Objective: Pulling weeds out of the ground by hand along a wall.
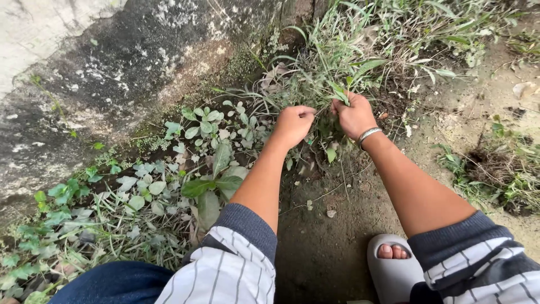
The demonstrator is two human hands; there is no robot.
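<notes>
Along the top-left runs 1 stained concrete wall [112, 62], grey w/ dark blotches and white patches, the biggest thing in view. Below it lies bare dirt ground [332, 247], damp-looking, spreading to the right edge.

Next biggest: 1 patch of broad-leaved weeds [197, 163] at the wall's foot, mid-left, mixed w/ thin grass blades lower left. At top centre stands 1 clump of long grass [343, 62], and that's where both hands work. At far right sits 1 pulled-up tuft w/ roots and soil [495, 174], well apart from the hands.

2 bare forearms reach fwd from 2 striped sleeves w/ dark cuffs: left sleeve [225, 264], right sleeve [478, 259]. Dark blue trouser fabric [112, 284] shows at the bottom left. 1 grey slide sandal [394, 270] sits bottom centre-right on the dirt, toes showing thru its open front; no. of toes hard to tell.

Left hand [293, 124]: fingers curled tight into a fist, closed on thin grass stems at the base of the clump; exact no. of stems can't be told. Right hand [353, 115]: fingers also closed, clamped on a bunch of green blades that stick up above the knuckles. The 2 hands are just beside each other, a small gap between them, both at the clump's lower edge, near the weeds.

1 silver bangle [368, 135] circles the right wrist. Smallest: a few dry leaf scraps [331, 213] on the dirt betw. the arms, approx 2-3.
</notes>
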